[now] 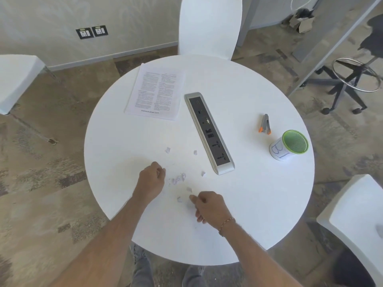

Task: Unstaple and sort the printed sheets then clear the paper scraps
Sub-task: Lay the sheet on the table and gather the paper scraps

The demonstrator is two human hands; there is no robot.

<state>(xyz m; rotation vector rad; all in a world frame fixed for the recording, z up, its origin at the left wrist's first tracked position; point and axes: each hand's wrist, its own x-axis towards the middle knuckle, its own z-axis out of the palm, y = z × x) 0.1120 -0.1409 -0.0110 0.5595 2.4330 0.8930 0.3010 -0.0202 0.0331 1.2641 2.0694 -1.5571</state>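
A stack of printed sheets [155, 93] lies flat at the far left of the round white table [259, 204]. Several small paper scraps [177, 179] are scattered on the near part of the table. My left hand [152, 180] hovers with curled fingers just left of a crumpled cluster of scraps; whether it holds one is not visible. My right hand [209, 206] sits lower on the table, its fingers bent, the fingertips beside a scrap [179, 199]. A grey and orange staple remover [265, 124] lies at the right. A green-rimmed cup [290, 145] stands near it.
A silver power socket strip [209, 132] is set into the table's middle, running diagonally. White chairs stand at the far side [209, 25], the left [16, 79] and the near right [356, 222]. A stool base [350, 83] is on the floor at the right.
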